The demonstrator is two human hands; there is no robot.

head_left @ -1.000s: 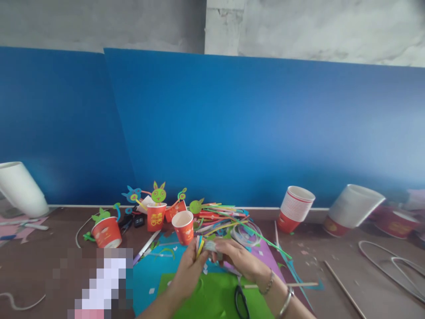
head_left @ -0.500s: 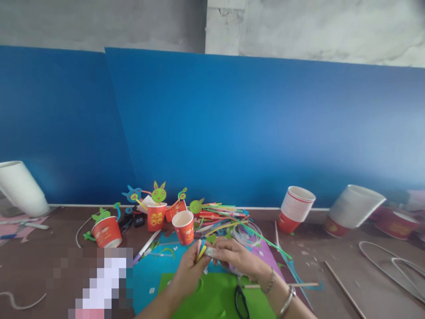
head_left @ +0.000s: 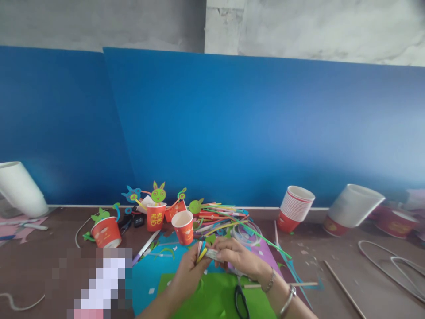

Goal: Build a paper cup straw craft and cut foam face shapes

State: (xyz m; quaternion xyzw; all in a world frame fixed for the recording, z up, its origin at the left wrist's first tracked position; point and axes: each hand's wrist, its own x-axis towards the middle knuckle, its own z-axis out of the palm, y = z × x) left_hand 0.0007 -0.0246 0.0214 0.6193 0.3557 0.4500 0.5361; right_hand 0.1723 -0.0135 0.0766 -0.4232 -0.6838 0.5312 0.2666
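Observation:
My left hand [head_left: 188, 271] is closed round several thin coloured pieces [head_left: 201, 252], pink, blue and yellow, that look like bits of drinking straw. Close beside it, my right hand [head_left: 237, 258] pinches a whitish, see-through piece [head_left: 211, 254] that reaches to the straw pieces. Its exact kind is too small to make out, and the fingertips hide part of it. Both hands are over green paper [head_left: 186, 297] and blue paper [head_left: 146, 279]. Black-handled scissors [head_left: 241, 302] lie below my right hand. Just beyond the hands stands a red paper cup [head_left: 183, 230].
Loose coloured straws [head_left: 226, 218] are heaped behind the hands. A decorated cup [head_left: 156, 218] and a tilted cup [head_left: 106, 234] stand left. Stacked cups [head_left: 297, 208], a bagged stack [head_left: 353, 206] and a wooden stick [head_left: 343, 288] are right. A blue panel [head_left: 232, 133] rises behind.
My right fingers have shifted very slightly, and a bit more of the whitish piece shows between the hands. The surrounding things stay where they were.

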